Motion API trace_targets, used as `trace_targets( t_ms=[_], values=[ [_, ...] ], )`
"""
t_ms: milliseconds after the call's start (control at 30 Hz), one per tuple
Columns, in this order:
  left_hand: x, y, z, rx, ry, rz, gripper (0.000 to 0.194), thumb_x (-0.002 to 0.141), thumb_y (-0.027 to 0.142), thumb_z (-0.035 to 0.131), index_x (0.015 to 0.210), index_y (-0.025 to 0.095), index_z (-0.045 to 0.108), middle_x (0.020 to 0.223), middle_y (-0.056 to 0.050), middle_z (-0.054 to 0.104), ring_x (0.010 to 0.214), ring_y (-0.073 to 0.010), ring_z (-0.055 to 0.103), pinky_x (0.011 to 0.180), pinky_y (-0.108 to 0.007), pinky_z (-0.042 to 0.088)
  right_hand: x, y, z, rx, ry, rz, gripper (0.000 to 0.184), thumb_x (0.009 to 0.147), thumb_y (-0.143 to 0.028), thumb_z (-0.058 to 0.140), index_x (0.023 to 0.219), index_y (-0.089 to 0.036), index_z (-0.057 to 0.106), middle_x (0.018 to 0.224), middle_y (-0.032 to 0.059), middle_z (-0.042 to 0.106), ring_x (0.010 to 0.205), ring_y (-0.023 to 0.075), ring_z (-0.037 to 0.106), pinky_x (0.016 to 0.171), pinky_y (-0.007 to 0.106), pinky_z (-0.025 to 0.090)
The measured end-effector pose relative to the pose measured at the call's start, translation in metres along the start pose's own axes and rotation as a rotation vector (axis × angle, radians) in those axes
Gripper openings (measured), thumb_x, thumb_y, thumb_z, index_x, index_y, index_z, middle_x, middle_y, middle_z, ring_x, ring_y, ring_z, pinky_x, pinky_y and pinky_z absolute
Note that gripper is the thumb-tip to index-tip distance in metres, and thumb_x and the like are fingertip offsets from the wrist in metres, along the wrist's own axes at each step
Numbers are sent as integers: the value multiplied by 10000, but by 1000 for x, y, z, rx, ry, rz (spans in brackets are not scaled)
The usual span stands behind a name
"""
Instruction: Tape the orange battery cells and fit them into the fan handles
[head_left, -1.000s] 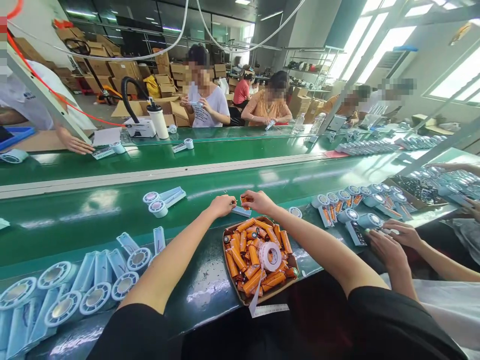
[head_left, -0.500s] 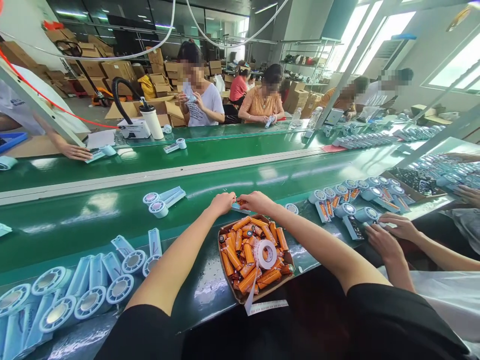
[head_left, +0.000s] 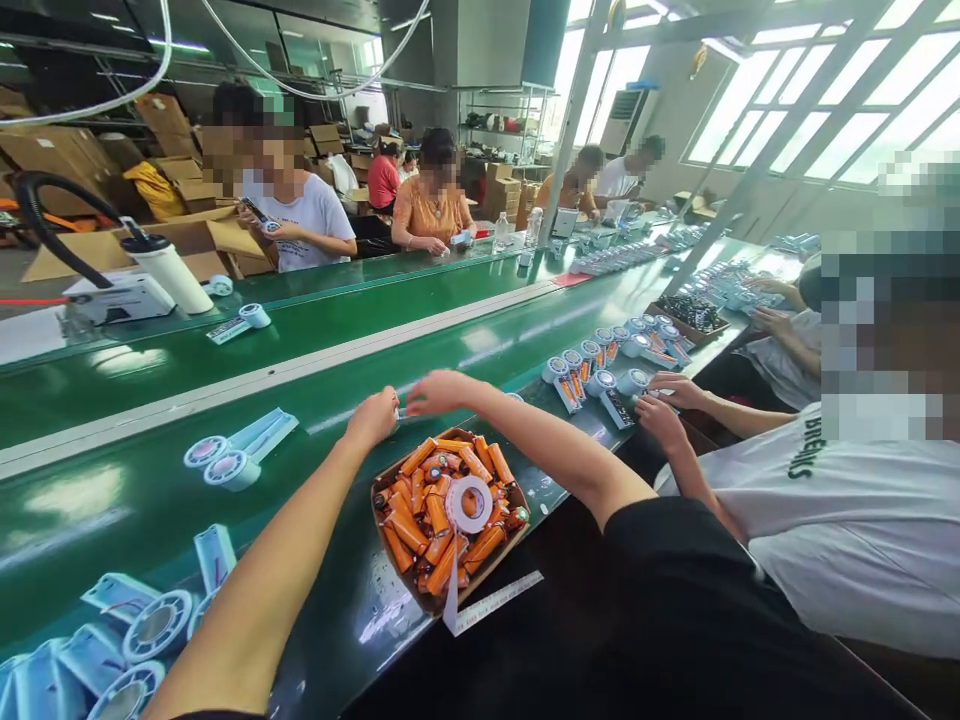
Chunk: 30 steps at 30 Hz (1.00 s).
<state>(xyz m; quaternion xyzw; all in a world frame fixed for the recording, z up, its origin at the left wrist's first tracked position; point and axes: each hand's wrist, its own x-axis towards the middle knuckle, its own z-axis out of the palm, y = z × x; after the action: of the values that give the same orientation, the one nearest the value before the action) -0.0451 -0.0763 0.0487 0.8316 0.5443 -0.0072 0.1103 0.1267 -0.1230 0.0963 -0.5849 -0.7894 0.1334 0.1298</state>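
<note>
Over the green bench, beyond a box of batteries, my two hands are close together. Between them a small part of a light blue fan housing [head_left: 402, 412] shows; my fingers cover the rest. My left hand [head_left: 373, 420] is closed at its left end. My right hand [head_left: 441, 392] bends in from the right, fingers curled and a little blurred; what they pinch is hidden. Just below, a cardboard box [head_left: 377, 492] holds many orange-wrapped batteries [head_left: 405, 515]. A roll of white tape [head_left: 469, 503] lies on them, its loose strip [head_left: 495, 603] hanging over the front edge.
Two light blue fans [head_left: 232, 468] lie left on the green belt [head_left: 322, 375]. Several fan housings [head_left: 154, 625] crowd the lower left. Fans with batteries [head_left: 570, 375] stand in rows at right, near a co-worker's hands [head_left: 664, 405]. Other people sit across the belt.
The view has swung to the right, so the bench things sit further left and a co-worker at right has come into sight. My hands stay together at the blue housing; the right hand has lifted slightly.
</note>
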Motion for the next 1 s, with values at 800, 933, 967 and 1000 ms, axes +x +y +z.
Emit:
trace_targets(
  t_ms=[800, 933, 967, 1000],
  values=[
    [-204, 18, 11, 234, 460, 870, 222, 1004, 142, 624, 1206, 173, 711, 1340, -79, 696, 1305, -278, 592, 1185, -455, 475, -247, -33, 53, 817, 641, 242, 538, 1005, -644, 571, 746, -203, 738, 580, 17, 674, 452, 126, 518, 469, 253, 418],
    [-230, -1, 24, 131, 609, 730, 274, 1012, 139, 566, 1266, 128, 670, 1241, -126, 732, 1297, -307, 599, 1127, -467, 535, -239, -70, 73, 878, 223, 226, 430, 931, -537, 721, 1186, -193, 755, 737, 5, 730, 529, 133, 568, 507, 244, 444],
    [-234, -5, 29, 96, 633, 701, 271, 1020, 158, 556, 1269, 131, 659, 1223, -131, 735, 1306, -312, 600, 1101, -466, 554, -235, -81, 79, 820, 136, 220, 395, 917, -483, 755, 1187, -195, 760, 731, -2, 723, 553, 135, 578, 529, 241, 445],
    [-238, -8, 34, 63, 653, 680, 264, 1026, 180, 553, 1270, 141, 648, 1209, -131, 739, 1311, -315, 605, 1083, -470, 567, -232, -90, 84, 742, 79, 199, 291, 922, -423, 763, 1101, -195, 782, 707, -5, 709, 571, 135, 579, 553, 241, 440]
  ],
)
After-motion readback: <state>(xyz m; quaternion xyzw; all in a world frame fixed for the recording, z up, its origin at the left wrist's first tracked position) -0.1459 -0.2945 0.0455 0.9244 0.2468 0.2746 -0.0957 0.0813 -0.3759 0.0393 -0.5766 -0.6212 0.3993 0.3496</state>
